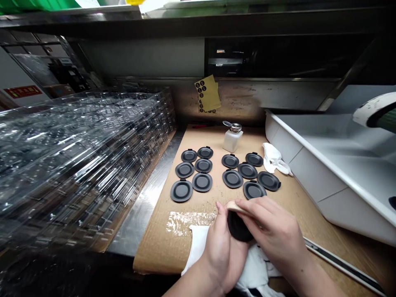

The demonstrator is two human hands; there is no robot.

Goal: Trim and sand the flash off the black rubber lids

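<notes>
Near the front of the cardboard-covered bench, my left hand point(221, 251) cradles a round black plastic lid point(238, 227), its palm turned up. My right hand point(272, 227) pinches a small beige piece point(233, 206) against the lid's upper edge; whether it is cloth or pad is unclear. Fingers cover part of both. Beyond the hands, several similar black lids with small tabs lie flat in two groups, one on the left point(181, 191) and one on the right point(232, 178). A white cloth point(199, 243) lies under my hands.
Stacked clear plastic trays point(93, 165) fill the left side. A pump bottle point(232, 139) stands behind the lids, beside a crumpled white cloth point(274, 159). To the right is a large white bin point(309, 169). Yellow sticker sheets point(210, 94) hang on the back wall, beneath a shelf point(185, 24).
</notes>
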